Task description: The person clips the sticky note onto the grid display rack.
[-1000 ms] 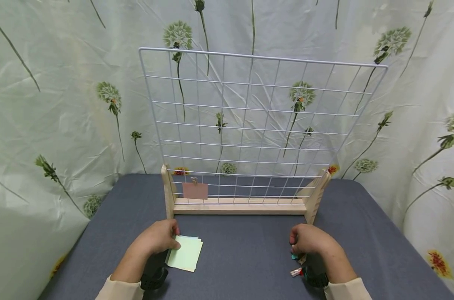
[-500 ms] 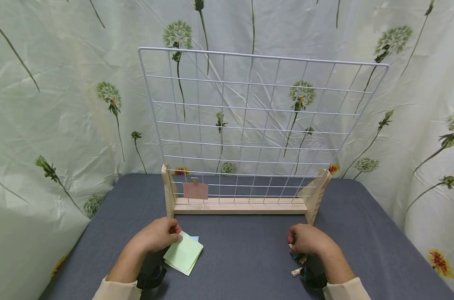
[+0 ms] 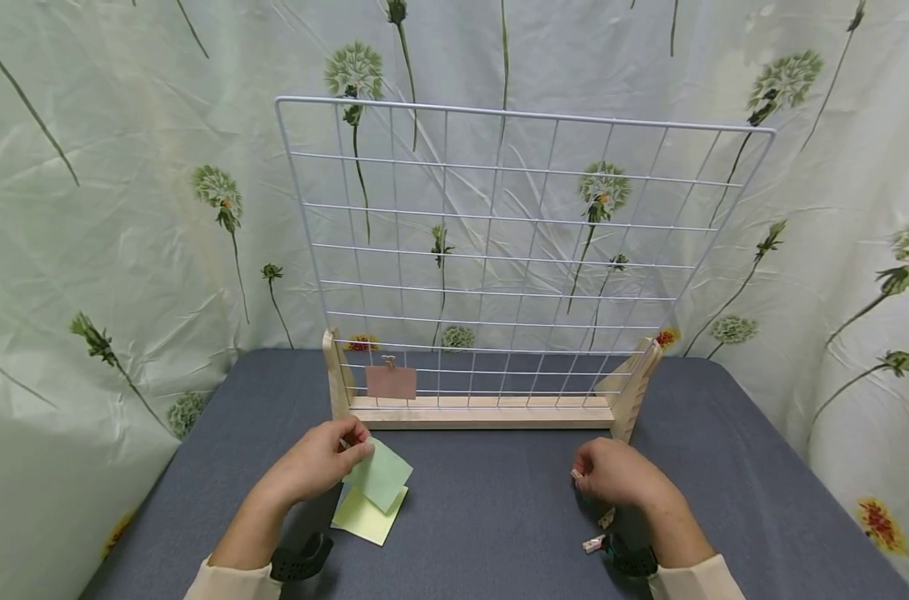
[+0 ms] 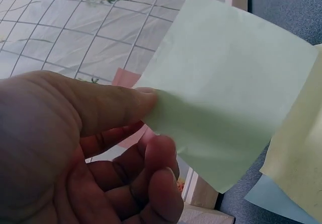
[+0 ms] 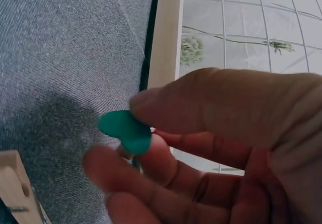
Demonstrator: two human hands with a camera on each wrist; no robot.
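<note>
My left hand (image 3: 322,462) pinches a pale green paper square (image 4: 236,78) by one corner, between thumb and fingers. The square hangs tilted over a yellow paper (image 3: 367,517) that lies on the table; a blue paper (image 4: 282,204) peeks out under it in the left wrist view. My right hand (image 3: 619,477) holds a small wooden clothespin with a teal heart (image 5: 127,130) at the fingertips; most of the pin is hidden by the heart and fingers. Below that hand lie a wooden clothespin (image 5: 17,186) and another small clothespin (image 3: 593,544).
A white wire grid (image 3: 487,220) stands upright on a wooden base (image 3: 480,418) behind both hands. A pink paper (image 3: 391,382) hangs from a clip (image 3: 389,361) at its lower left. Dark blue-grey cloth (image 3: 484,517) covers the table, and a flowered curtain (image 3: 154,250) surrounds it.
My left hand has lifted the green square off the yellow paper, up and toward the grid. My right hand has raised the teal-heart clothespin from the table, slightly up and left.
</note>
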